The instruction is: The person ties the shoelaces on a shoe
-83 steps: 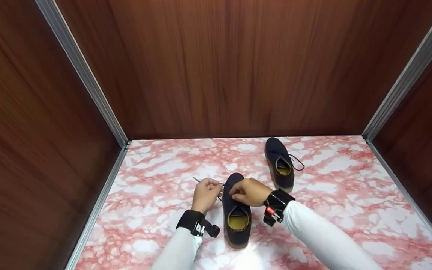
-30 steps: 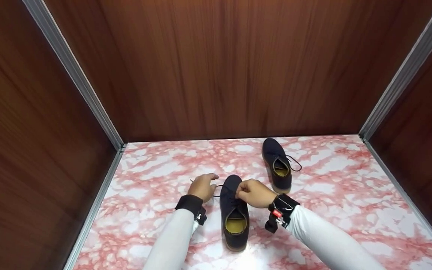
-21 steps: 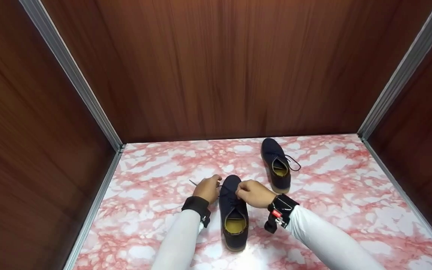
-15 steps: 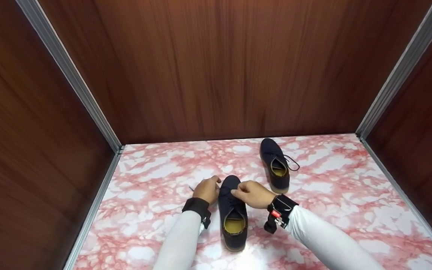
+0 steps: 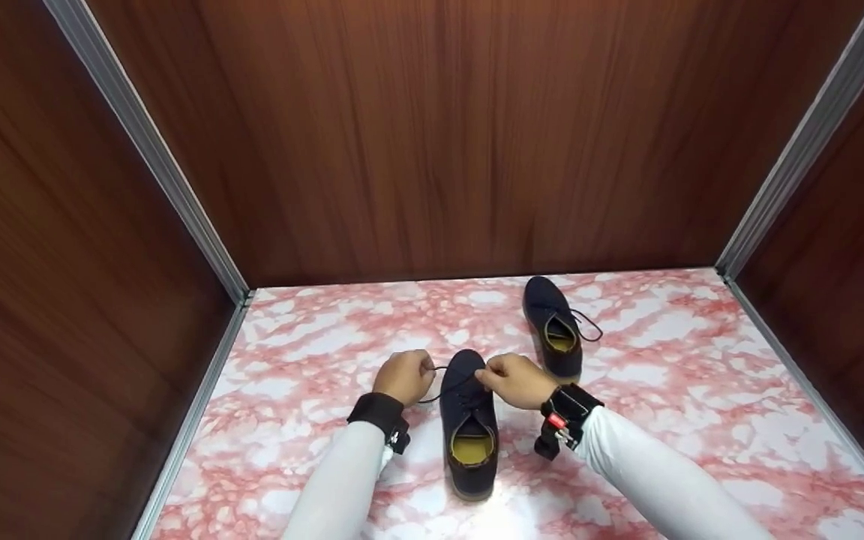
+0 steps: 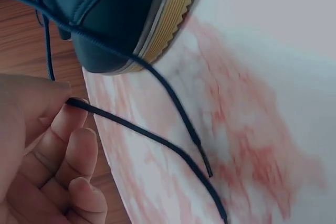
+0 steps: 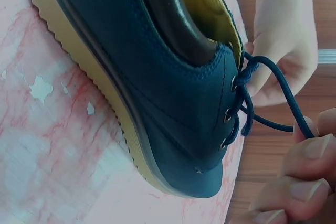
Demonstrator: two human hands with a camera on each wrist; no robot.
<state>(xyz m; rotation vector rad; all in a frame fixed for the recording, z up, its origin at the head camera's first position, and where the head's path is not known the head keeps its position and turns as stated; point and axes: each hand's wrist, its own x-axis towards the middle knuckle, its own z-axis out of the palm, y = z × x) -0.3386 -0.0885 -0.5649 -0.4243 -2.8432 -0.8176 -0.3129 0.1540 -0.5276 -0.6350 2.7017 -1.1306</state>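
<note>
A dark navy shoe (image 5: 473, 480) with a yellow insole stands between my hands, toe pointing away. My left hand (image 5: 404, 376) is left of the toe. In the left wrist view its thumb and forefinger pinch a shoelace (image 6: 152, 136), whose free end trails past them. A second lace strand with a hard tip hangs beside it, crossing in front of the shoe (image 6: 113, 14). My right hand (image 5: 520, 381) is over the shoe's right side; in the right wrist view its fingertips pinch a lace loop (image 7: 283, 87) rising from the crossed laces at the eyelets.
A matching shoe (image 5: 568, 366) stands further back on the right, its lace looped out to its right. Pink-and-white marbled surface (image 5: 312, 450) lies under everything. Dark wood panels (image 5: 432, 150) rise at the back and both sides, with grey metal strips (image 5: 177, 172) along the corners.
My left hand came off the lace about a second ago, reached in toward the shoe, and now pinches lace slightly further left. My right hand has shifted slightly up and right. The shoes stay in place.
</note>
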